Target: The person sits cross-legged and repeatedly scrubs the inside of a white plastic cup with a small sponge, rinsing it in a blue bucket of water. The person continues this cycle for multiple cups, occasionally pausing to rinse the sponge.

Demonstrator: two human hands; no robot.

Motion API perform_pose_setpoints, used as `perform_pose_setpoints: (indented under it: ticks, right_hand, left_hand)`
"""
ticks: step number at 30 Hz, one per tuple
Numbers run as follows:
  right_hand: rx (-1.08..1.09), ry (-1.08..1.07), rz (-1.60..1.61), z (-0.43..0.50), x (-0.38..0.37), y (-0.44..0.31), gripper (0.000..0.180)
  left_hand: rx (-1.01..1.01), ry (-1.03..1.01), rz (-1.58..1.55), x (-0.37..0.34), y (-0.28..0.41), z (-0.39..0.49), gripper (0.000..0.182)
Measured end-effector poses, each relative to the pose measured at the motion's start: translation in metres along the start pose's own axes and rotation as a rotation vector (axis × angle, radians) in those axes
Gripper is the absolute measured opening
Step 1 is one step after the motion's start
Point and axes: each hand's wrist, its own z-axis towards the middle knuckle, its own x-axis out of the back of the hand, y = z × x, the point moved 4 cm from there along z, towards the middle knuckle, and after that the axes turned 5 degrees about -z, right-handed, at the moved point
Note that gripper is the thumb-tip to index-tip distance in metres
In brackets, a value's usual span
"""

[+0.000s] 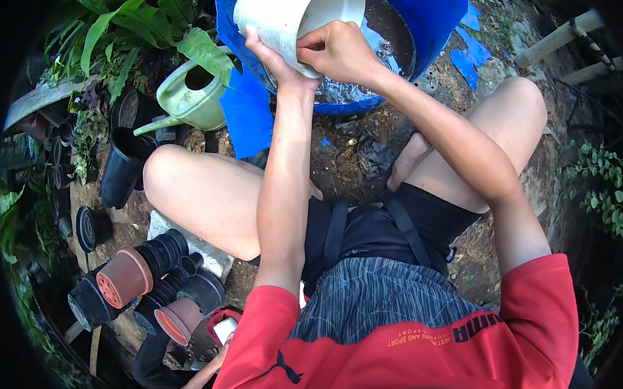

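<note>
A white plastic plant pot [276, 16] is tilted on its side above a cut blue plastic drum [439, 13] that holds dark water. My left hand [283, 66] supports the pot from below, its thumb along the outer wall. At the pot's rim is my right hand [335, 50], fingers bent and pinched just inside the opening; whether they hold a cloth or anything small is hidden. Light ripples or bubbles show on the water [388, 48] under my hands.
A pale green watering can [190, 98] and a black pot [122, 167] stand at left. Stacked black and terracotta-coloured pots [124, 277] lie lower left, near another person's arm [199, 377]. Broken blue plastic pieces [468, 54] lie right of the drum; bamboo poles [557, 39] are farther right.
</note>
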Motion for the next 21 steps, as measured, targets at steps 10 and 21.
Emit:
perform_pose_setpoints:
  ticks: [10, 21]
  right_hand:
    - [0.019, -0.023, -0.114, 0.005, 0.010, -0.005, 0.020]
    - [0.403, 0.208, -0.662, 0.020, 0.016, 0.003, 0.018]
  left_hand:
    - [-0.014, -0.063, 0.031, 0.002, -0.001, 0.007, 0.088]
    - [0.095, -0.021, 0.004, -0.011, 0.004, 0.003, 0.077]
